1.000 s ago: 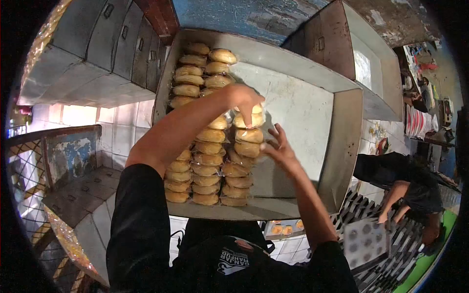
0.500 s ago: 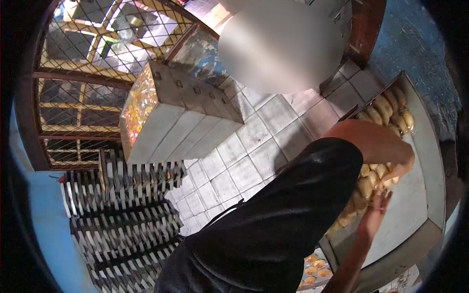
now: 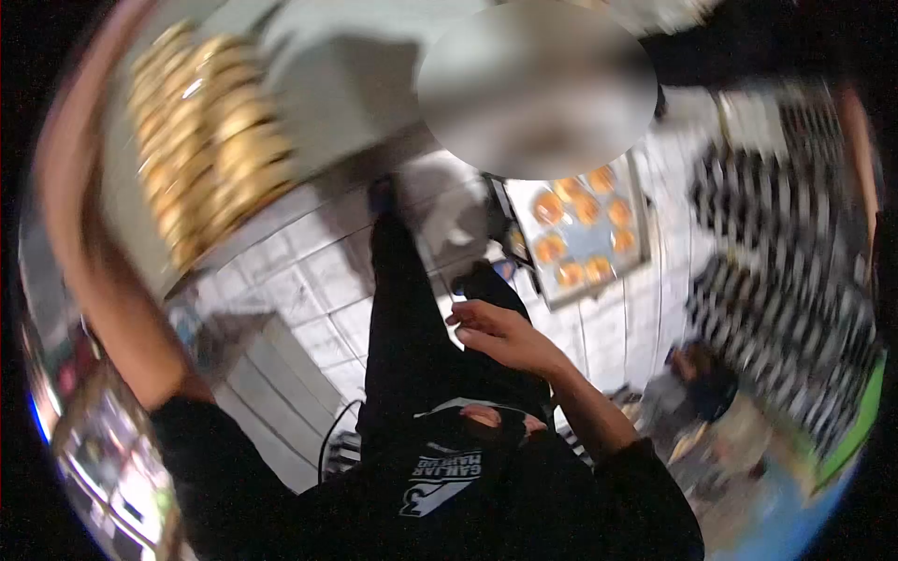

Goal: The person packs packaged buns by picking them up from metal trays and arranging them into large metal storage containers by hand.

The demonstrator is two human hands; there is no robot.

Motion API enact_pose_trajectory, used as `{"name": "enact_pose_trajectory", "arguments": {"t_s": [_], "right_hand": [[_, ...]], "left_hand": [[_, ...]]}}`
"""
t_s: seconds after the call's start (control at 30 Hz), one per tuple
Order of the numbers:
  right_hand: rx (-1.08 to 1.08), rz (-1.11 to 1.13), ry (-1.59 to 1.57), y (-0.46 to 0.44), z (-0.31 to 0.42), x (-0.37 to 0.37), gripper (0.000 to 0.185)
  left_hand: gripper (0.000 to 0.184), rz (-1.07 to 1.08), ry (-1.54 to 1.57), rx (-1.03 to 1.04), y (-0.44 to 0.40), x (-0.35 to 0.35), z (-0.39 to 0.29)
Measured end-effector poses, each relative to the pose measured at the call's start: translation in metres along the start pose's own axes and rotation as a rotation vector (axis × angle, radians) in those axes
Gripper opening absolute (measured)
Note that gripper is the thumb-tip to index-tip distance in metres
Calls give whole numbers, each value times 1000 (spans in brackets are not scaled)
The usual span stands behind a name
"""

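Rows of buns on the far left, one bare hand in the middle

The buns (image 3: 224, 122) lie in rows in a big box (image 3: 360, 93) on the far left. They come close to the near edge of the box. To their right the box has a wide bare patch with a dark shadow on it. The left arm (image 3: 122, 290) goes up along the left side of the buns. Its hand is out of sight, so I cannot tell what it holds. The right hand (image 3: 500, 335) is well apart from the buns, in front of the black trousers (image 3: 407, 318). Its fingers are loose and a bit bent, and it looks like it holds nothing.

Right of the trousers, a tray (image 3: 586, 245) of round orange buns (image 3: 548, 208) sits with some room in its middle. White square tiles (image 3: 304, 294) cover the floor. Grey drawers (image 3: 281, 374) stand on the near left. Black-and-white stacks (image 3: 776, 332) stand on the right.

The buns in the box are golden, round and shiny in spots. The black shirt (image 3: 365, 514) has white print. Much is blurry.
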State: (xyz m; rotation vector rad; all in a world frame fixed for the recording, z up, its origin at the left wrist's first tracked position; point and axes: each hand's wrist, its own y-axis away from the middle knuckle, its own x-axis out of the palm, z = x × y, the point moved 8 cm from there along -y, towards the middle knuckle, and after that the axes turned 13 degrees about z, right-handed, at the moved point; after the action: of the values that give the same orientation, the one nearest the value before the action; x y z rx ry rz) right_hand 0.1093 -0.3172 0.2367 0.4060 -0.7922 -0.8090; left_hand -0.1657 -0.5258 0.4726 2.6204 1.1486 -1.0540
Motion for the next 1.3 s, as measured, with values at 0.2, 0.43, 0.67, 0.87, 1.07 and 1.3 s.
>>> {"name": "enact_pose_trajectory", "arguments": {"t_s": [0.2,0.43,0.67,0.87,1.07,1.3], "right_hand": [[16,-476,-129,47,-257,-189,50],[-85,-1266,564,29,-319,-391,65],[-233,-1387,-72,86,-334,-391,79],[-495,-1227,-69,123,-275,-504,43],[-49,-873,351,78,-279,-545,78],[-765,-1302,-822,133,-320,-508,54]], "left_hand": [[48,278,563,-64,-39,273,-23],[38,604,545,-533,-13,588,87],[37,643,531,-568,-71,710,132],[55,428,1195,-1161,-58,844,158],[63,76,1552,-1080,-42,887,163],[44,703,608,-196,-209,873,106]]}}
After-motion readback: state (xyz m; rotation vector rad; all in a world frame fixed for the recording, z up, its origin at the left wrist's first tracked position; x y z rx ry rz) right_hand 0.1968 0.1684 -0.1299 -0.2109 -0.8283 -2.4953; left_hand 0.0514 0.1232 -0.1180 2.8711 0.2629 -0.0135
